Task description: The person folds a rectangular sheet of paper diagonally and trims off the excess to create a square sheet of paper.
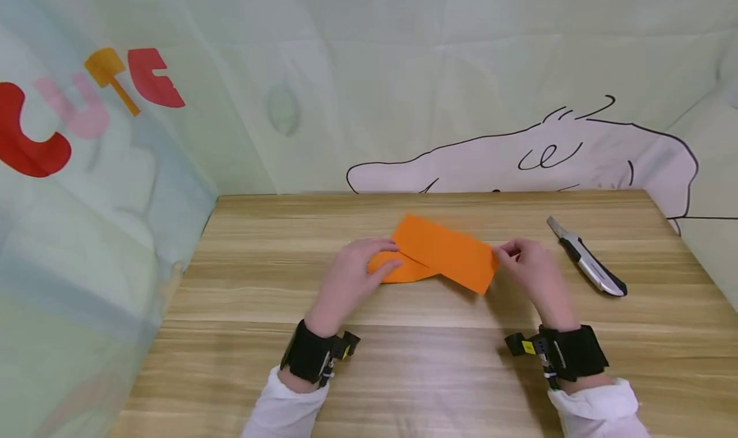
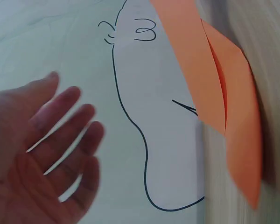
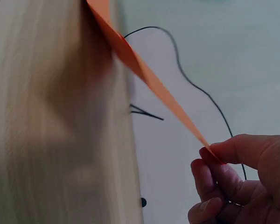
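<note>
A folded sheet of orange paper [image 1: 446,249] lies at mid-table, its upper flap slanting across a lower layer [image 1: 403,270]. The right hand [image 1: 530,265] pinches the flap's right end between thumb and fingertips, and the right wrist view has this end of the paper [image 3: 165,100] raised off the tabletop. Around the paper's left end is the left hand [image 1: 354,268], thumb and fingers spread. From the left wrist, that hand [image 2: 51,149] appears with loosely extended fingers and nothing in its grasp, apart from the paper [image 2: 242,112]. A fold gap runs between the paper's two layers there.
A utility knife [image 1: 588,259] with grey and black handle lies right of the right hand, blade pointing toward the back. The wooden table [image 1: 259,361] ends at the back against a printed cloth [image 1: 432,92]. Each wrist wears a black strap [image 1: 576,351] with a small camera.
</note>
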The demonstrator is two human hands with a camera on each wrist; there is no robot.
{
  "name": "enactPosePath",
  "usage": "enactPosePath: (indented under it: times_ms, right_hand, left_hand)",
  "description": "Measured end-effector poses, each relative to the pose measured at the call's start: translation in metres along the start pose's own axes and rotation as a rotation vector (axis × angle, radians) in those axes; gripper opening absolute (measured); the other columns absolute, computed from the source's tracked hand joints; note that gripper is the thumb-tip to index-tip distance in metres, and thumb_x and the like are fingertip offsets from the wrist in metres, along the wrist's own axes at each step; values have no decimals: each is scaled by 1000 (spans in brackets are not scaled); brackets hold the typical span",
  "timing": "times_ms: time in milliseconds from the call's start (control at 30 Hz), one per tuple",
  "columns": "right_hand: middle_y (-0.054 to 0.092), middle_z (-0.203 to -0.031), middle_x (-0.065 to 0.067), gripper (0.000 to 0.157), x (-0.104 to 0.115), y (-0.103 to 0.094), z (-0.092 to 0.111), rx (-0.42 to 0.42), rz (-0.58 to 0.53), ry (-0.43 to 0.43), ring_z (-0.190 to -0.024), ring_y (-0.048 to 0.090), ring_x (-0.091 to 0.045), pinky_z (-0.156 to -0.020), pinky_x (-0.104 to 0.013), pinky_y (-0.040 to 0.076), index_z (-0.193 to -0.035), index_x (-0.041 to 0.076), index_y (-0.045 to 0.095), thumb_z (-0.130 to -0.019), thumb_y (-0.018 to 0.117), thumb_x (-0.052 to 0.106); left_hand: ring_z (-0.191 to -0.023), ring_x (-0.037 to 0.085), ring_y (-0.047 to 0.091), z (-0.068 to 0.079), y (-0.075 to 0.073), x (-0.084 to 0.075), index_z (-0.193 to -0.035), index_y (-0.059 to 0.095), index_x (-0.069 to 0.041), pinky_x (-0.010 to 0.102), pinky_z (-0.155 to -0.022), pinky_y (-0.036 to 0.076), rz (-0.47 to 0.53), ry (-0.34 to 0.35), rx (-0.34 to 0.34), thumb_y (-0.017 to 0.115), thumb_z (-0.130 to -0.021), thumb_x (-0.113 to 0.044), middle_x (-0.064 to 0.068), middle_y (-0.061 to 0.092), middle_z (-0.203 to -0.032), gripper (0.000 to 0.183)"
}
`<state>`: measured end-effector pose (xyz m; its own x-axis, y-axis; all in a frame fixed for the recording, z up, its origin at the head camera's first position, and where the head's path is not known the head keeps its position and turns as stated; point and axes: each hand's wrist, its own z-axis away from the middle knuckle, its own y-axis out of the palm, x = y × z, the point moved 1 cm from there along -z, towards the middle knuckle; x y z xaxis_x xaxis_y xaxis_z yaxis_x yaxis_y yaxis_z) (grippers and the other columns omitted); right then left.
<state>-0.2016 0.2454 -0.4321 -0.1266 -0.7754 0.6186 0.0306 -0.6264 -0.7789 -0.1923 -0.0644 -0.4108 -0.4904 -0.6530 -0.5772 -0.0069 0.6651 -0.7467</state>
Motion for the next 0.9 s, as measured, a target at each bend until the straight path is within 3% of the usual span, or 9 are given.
enactPosePath:
  times_ms: [67, 133, 300, 500, 567, 667, 800, 900]
  right_hand:
    - [65, -90, -16, 35, -3, 7, -2, 66, 59, 8, -73, 52, -23, -60, -28, 40, -107, -5, 67, -101, 55, 27]
    - [63, -84, -13, 33, -5, 13, -3, 131, 106, 3, -73, 52, -23, -61, -28, 39, -105, -5, 66, -101, 55, 26]
    - [54, -75, -5, 33, -5, 31, -6, 294, 215, -62, -70, 49, -19, -61, -28, 36, -101, -2, 69, -100, 58, 29]
    - [58, -76, -1, 20, 5, 42, -4, 374, 203, -264, -71, 49, -15, -65, -28, 39, -93, 7, 71, -98, 64, 25]
    - [60, -78, 1, 16, 7, 43, -4, 386, 206, -323, -72, 50, -14, -67, -28, 40, -91, 10, 72, -96, 66, 23]
    - [63, -83, 1, 12, 8, 45, -4, 398, 212, -379, -76, 50, -14, -70, -28, 42, -89, 13, 73, -95, 68, 22]
    - [64, -88, -1, 11, 9, 47, -3, 400, 205, -425, -80, 51, -15, -72, -28, 44, -87, 14, 73, -94, 69, 21]
    - [63, -90, -3, 12, 7, 47, -3, 408, 174, -427, -81, 51, -15, -72, -27, 43, -87, 12, 72, -95, 67, 20]
  left_hand:
    - [-123, 20, 63, 1, 10, -2, -122, 72, -16, 36, -108, 48, -46, 9, 150, 70, -94, -34, 0, 70, -128, 33]
    - [-123, 19, 63, 2, 20, -5, -126, 69, -17, 35, -109, 48, -83, 45, 248, 70, -94, -32, 0, 69, -130, 36]
    - [-125, 18, 61, 7, 43, -9, -134, 63, -18, 32, -110, 46, -199, 128, 361, 72, -92, -31, 1, 64, -136, 45]
    - [-152, 28, 30, 12, 60, -2, -153, 41, -23, 47, -121, 32, -308, 59, 529, 73, -90, -41, 6, 36, -162, 73]
    - [-156, 31, 20, 13, 65, 1, -156, 35, -25, 51, -122, 29, -325, 28, 562, 72, -89, -49, 7, 27, -166, 81]
    - [-156, 33, 19, 14, 70, 4, -157, 31, -25, 52, -122, 28, -359, 21, 549, 69, -88, -55, 8, 25, -167, 84]
    - [-154, 33, 23, 14, 72, 7, -157, 33, -24, 52, -121, 31, -389, 15, 513, 66, -93, -50, 8, 28, -165, 77]
    - [-155, 33, 20, 13, 71, 7, -157, 33, -25, 52, -122, 29, -362, -12, 542, 66, -95, -42, 7, 25, -167, 72]
